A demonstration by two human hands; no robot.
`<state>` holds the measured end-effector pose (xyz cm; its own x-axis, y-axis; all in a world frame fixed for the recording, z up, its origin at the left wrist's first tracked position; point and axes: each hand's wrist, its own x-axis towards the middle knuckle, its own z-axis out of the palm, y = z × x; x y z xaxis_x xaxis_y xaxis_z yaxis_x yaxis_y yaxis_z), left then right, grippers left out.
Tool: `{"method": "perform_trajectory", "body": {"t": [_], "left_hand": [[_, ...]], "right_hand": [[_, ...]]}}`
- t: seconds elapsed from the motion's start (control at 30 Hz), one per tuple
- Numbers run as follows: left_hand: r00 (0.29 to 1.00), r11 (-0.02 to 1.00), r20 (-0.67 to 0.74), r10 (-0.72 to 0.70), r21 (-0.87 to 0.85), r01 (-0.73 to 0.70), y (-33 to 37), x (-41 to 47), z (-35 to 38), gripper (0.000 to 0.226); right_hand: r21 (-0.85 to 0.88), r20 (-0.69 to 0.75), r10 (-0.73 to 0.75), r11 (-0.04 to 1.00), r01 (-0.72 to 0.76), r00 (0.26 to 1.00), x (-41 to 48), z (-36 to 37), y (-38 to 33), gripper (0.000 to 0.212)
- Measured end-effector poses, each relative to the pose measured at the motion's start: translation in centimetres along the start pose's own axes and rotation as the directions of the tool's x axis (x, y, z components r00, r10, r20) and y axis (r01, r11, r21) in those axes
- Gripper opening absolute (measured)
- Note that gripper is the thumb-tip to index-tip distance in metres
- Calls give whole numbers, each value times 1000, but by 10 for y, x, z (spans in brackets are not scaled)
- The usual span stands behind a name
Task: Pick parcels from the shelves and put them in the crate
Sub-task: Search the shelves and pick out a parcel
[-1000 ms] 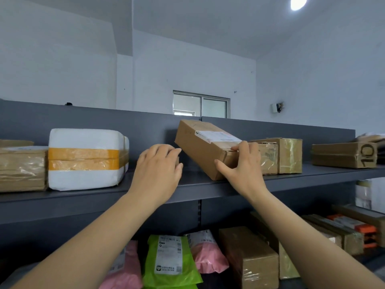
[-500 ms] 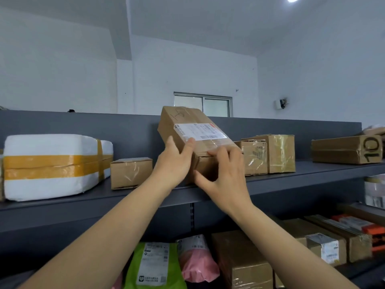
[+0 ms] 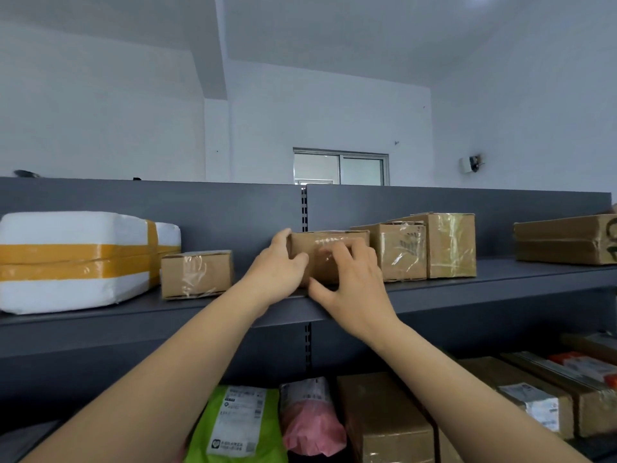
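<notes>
A brown cardboard box (image 3: 329,243) with clear tape lies flat on the upper grey shelf (image 3: 500,275), near its front edge. My left hand (image 3: 277,270) grips the box's left end, fingers curled round the side. My right hand (image 3: 350,284) holds the front face, with fingers spread over the tape and the thumb at the lower edge. My hands hide most of the front. No crate is in view.
On the same shelf stand a small taped box (image 3: 197,274), a white foam parcel with yellow tape (image 3: 76,262), two taped boxes (image 3: 430,248) and a long carton (image 3: 564,238). The lower shelf holds a green bag (image 3: 237,426), a pink bag (image 3: 310,419) and several cartons (image 3: 384,426).
The box was tipped up with its label showing; it now lies flat on the shelf. Both hands moved down with it and stayed on it. The view shifted slightly left.
</notes>
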<state>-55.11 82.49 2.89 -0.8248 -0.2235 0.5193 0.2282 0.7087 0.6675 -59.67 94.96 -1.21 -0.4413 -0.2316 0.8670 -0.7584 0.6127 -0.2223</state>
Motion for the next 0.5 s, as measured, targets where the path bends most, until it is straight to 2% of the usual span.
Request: {"method": "perform_trajectory", "body": {"t": [0.1, 0.27, 0.37, 0.5], "left_hand": [[1000, 996, -19, 10, 90, -8, 0, 2, 0, 59], [998, 991, 53, 41, 129, -48, 0, 5, 2, 58], [996, 979, 50, 69, 187, -77, 1, 6, 3, 55], [992, 923, -26, 122, 371, -103, 2, 9, 2, 47]], "right_hand": [[89, -37, 75, 994, -71, 997, 3, -6, 6, 60], [163, 141, 261, 945, -282, 955, 20, -13, 8, 85], [187, 189, 331, 912, -365, 924, 26, -14, 6, 87], [140, 204, 431, 876, -462, 879, 30, -13, 7, 84]]}}
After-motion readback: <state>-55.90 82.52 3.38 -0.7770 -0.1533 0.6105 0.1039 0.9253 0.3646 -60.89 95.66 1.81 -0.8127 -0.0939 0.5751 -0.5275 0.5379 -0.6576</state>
